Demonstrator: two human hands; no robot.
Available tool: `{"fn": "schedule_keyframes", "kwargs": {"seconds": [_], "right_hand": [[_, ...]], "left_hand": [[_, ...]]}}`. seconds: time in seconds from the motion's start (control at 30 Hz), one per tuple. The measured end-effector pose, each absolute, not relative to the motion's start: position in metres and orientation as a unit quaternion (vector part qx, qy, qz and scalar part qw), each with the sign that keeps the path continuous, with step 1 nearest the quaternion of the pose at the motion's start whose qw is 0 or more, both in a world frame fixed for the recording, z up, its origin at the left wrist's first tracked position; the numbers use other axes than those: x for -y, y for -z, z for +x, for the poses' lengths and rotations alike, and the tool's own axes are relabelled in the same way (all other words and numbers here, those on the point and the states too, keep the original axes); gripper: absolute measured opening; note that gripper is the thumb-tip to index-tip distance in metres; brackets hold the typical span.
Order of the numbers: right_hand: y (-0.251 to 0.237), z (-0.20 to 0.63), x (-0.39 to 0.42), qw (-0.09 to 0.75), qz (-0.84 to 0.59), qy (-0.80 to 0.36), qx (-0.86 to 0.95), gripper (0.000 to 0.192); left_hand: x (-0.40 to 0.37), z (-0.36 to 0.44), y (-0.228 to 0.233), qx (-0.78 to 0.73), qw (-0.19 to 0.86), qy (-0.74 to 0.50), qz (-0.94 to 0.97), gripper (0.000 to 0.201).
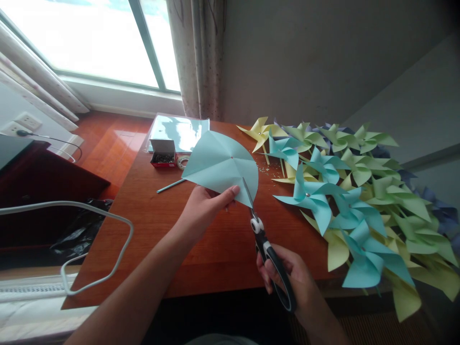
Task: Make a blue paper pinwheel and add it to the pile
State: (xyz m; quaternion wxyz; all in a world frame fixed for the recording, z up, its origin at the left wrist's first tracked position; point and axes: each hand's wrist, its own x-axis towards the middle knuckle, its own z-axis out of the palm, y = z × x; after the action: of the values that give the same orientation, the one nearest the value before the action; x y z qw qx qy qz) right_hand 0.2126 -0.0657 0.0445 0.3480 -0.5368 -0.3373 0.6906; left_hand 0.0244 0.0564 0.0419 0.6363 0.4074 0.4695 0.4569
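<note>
A light blue sheet of paper (219,160) with crossing fold lines and a small reddish mark at its centre is held above the table. My left hand (212,201) pinches its near edge, thumb on top. In my right hand (283,270) is a pair of black-and-white scissors (264,242), my fingers through the handles. The blades lie at the sheet's near right corner, one of them over the paper, pointing toward the centre. Under the sheet's left side, a thin blue stick (170,186) rests on the table.
Many finished paper pinwheels (312,194) in blue, yellow, green and purple cover the right side of the wooden table (143,258). A small open box (163,155), a tape roll (182,162) and a pack of blue sheets (179,129) stand at the back. A white cable (131,230) loops at left.
</note>
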Motion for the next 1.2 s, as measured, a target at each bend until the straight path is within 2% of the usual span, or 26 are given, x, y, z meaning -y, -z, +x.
{"fn": "schedule_keyframes", "kwargs": {"seconds": [0.67, 1.2], "right_hand": [[-0.0444, 0.2118, 0.067, 0.33, -0.541, -0.69, 0.35, 0.047], [-0.0436, 0.2109, 0.0671, 0.345, -0.515, -0.706, 0.341, 0.052]], "left_hand": [[-0.0612, 0.021, -0.0454, -0.434, 0.693, -0.487, 0.308, 0.026], [-0.0574, 0.0232, -0.0417, -0.422, 0.693, -0.478, 0.336, 0.021]]}}
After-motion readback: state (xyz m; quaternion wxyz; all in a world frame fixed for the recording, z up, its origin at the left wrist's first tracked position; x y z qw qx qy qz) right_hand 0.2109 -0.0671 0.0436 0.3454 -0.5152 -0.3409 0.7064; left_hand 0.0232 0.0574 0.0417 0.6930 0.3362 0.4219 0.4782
